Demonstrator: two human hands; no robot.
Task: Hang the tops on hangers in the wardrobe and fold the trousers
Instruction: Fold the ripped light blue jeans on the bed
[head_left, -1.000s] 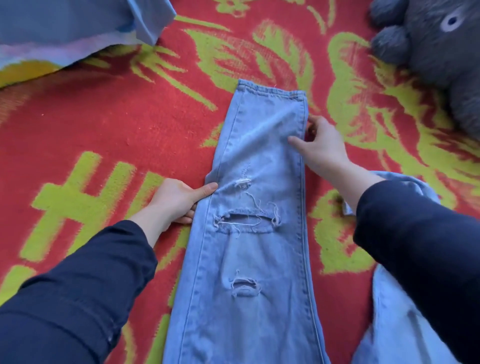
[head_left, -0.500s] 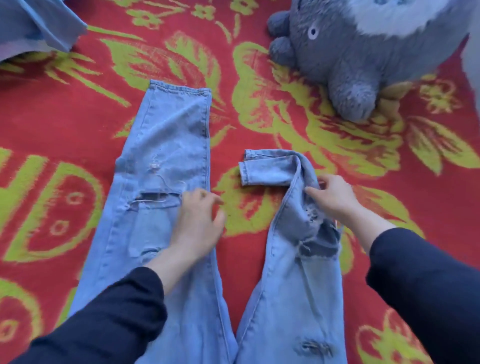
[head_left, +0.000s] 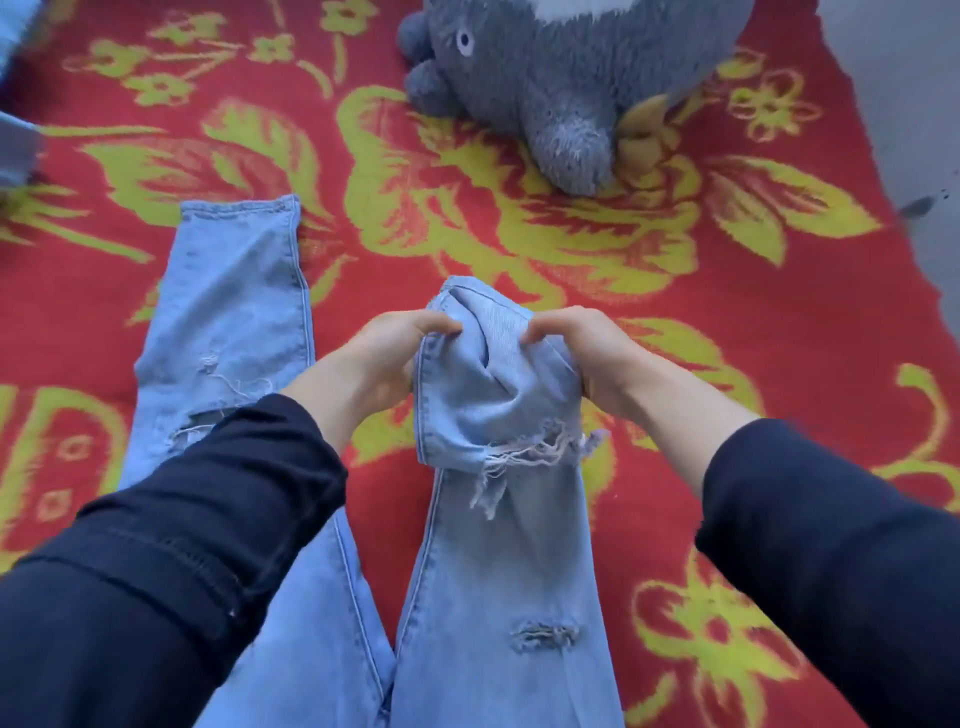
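Red blanket (head_left: 810, 332) with a yellow-green flower pattern fills my view. Light-blue ripped jeans (head_left: 498, 561) lie on it, entering at 6 o'clock.

One leg runs flat toward 10 o'clock, with its hem squared. Its frayed knee tear is partly hidden under the dark left sleeve (head_left: 182, 545).

The other leg reaches centre frame, where its end is gathered into a raised bunch. A frayed tear sits just below the bunch, and a smaller tear lies nearer 6 o'clock.

Grey plush toy (head_left: 561, 78) at 12 to 1 o'clock, well apart from the jeans.

Left hand (head_left: 387, 358) grips the bunch at its 9 o'clock edge, thumb on top and fingers curled beneath. Right hand (head_left: 587, 353) grips the 3 o'clock edge the same way.
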